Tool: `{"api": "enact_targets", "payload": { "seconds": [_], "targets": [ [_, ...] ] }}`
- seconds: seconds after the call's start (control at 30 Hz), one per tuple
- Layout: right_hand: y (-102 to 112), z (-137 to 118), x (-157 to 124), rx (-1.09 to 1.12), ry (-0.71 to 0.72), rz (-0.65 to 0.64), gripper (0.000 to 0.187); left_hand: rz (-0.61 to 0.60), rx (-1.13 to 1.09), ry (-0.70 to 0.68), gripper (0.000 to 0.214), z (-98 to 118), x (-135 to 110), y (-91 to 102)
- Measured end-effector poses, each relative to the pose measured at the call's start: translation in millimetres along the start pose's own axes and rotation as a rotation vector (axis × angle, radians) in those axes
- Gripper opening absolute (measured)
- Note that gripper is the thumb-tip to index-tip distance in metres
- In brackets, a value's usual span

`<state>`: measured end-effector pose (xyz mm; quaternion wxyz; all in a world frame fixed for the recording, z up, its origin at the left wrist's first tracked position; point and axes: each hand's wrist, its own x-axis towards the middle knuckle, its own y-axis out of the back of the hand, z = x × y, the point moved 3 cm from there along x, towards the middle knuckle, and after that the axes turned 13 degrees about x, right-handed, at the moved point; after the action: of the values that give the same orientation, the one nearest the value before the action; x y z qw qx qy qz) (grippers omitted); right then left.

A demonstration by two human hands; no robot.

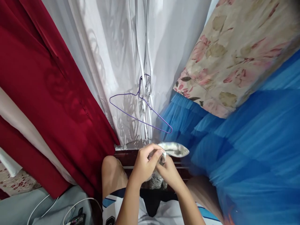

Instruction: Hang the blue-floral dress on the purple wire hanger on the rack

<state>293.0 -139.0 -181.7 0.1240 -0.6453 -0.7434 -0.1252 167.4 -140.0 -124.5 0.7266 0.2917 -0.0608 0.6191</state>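
Whitish cloth (173, 149) in left hand (144, 163)

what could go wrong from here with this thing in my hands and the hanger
The pale, cloth-like piece might slip: the left hand seems to pinch only a small part, and one end sticks out. That end could brush or snag on the blue tulle nearby. The purple hanger, hung at the white bars, could be knocked loose by a raised hand.
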Motion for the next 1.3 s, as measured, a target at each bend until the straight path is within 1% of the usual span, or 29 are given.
{"api": "enact_targets", "payload": {
  "seconds": [0.03,0.07,0.1,0.13,0.17,0.2,0.23,0.27,0.3,0.33,0.4,0.43,0.5,0.57,0.6,0.67,0.73,0.8,0.87,0.9,0.97,1.0,1.07,1.13,1.2,1.23,1.3],
  "targets": [
    [5.1,-4.5,-1.7,0.016,-0.011,0.014,0.026,0.025,-0.005,-0.017,0.02,3.0,0.4,-3.0],
    [11.3,-9.0,-4.0,0.021,-0.016,0.015,0.025,0.061,-0.008,-0.024,0.025,3.0,0.0,-5.0],
    [18.5,-14.0,-6.7,0.018,-0.006,0.006,0.025,0.084,-0.009,-0.023,0.034,0.8,-1.4,-6.8],
    [26.5,-19.7,-9.5,0.009,0.016,-0.004,0.024,0.06,-0.003,-0.017,0.043,-2.9,-3.4,-9.6],
    [35.3,-26.0,-12.1,0.001,0.046,-0.004,0.022,-0.021,0.002,-0.01,0.05,-7.0,-6.0,-13.8],
    [44.3,-33.0,-14.0,-0.005,0.081,0.003,0.02,-0.155,0.005,-0.007,0.051,-11.0,-9.5,-19.5],
    [53.4,-40.5,-15.0,-0.014,0.119,0.01,0.018,-0.303,0.014,-0.006,0.045,-14.6,-13.7,-25.2],
    [62.2,-48.3,-14.6,-0.034,0.161,0.009,0.018,-0.421,0.036,-0.005,0.036,-17.8,-18.0,-29.4],
    [70.8,-56.1,-12.6,-0.068,0.198,-0.008,0.019,-0.486,0.076,-0.003,0.028,-20.7,-21.4,-31.3],
    [79.3,-63.5,-8.8,-0.118,0.233,-0.04,0.021,-0.49,0.132,-0.003,0.025,-23.3,-23.0,-30.1],
    [98.4,-77.1,4.5,-0.253,0.309,-0.082,0.021,-0.374,0.264,0.001,0.031,-28.0,-21.3,-19.1],
    [109.4,-83.1,14.4,-0.317,0.342,-0.062,0.021,-0.303,0.317,0.005,0.034,-30.0,-18.7,-9.9],
    [131.1,-93.8,41.0,-0.402,0.376,0.063,0.025,-0.212,0.372,0.018,0.035,-32.9,-11.6,12.8],
    [144.5,-102.6,75.6,-0.406,0.351,0.187,0.032,-0.16,0.382,0.034,0.036,-33.1,-3.0,40.0],
    [145.3,-105.9,95.0,-0.383,0.32,0.198,0.036,-0.13,0.386,0.036,0.037,-31.9,1.6,54.7],
    [135.1,-110.5,133.1,-0.299,0.26,0.133,0.039,-0.044,0.429,0.013,0.038,-27.7,11.3,84.9],
    [115.2,-110.6,162.6,-0.171,0.162,0.011,0.038,0.053,0.556,-0.053,0.039,-24.8,21.0,113.7],
    [94.1,-106.7,177.2,-0.001,0.024,-0.119,0.033,0.102,0.733,-0.133,0.038,-29.0,30.5,138.6],
    [80.3,-102.3,177.7,0.147,-0.107,-0.181,0.029,0.049,0.906,-0.17,0.037,-44.3,39.7,159.3],
    [76.8,-100.8,174.9,0.19,-0.161,-0.189,0.029,0.004,0.969,-0.15,0.037,-55.6,44.4,169.1],
    [75.0,-99.8,167.6,0.23,-0.24,-0.184,0.03,-0.063,1.038,-0.061,0.033,-79.7,54.9,189.0],
    [75.2,-100.4,164.6,0.239,-0.264,-0.185,0.031,-0.063,1.047,-0.014,0.03,-89.8,61.5,199.1],
    [75.6,-102.7,161.0,0.244,-0.301,-0.199,0.034,-0.01,1.041,0.04,0.022,-101.9,79.0,218.4],
    [75.6,-105.7,160.5,0.236,-0.318,-0.199,0.035,0.073,1.028,0.036,0.021,-102.4,102.7,233.3],
    [75.0,-108.5,160.9,0.21,-0.328,-0.206,0.035,0.161,0.995,0.018,0.025,-94.8,130.4,240.8],
    [74.5,-109.8,161.0,0.198,-0.329,-0.211,0.035,0.201,0.969,0.005,0.027,-89.2,144.4,240.9],
    [73.3,-112.0,160.5,0.196,-0.336,-0.227,0.036,0.261,0.9,-0.025,0.031,-76.8,169.7,233.3]
  ]
}}
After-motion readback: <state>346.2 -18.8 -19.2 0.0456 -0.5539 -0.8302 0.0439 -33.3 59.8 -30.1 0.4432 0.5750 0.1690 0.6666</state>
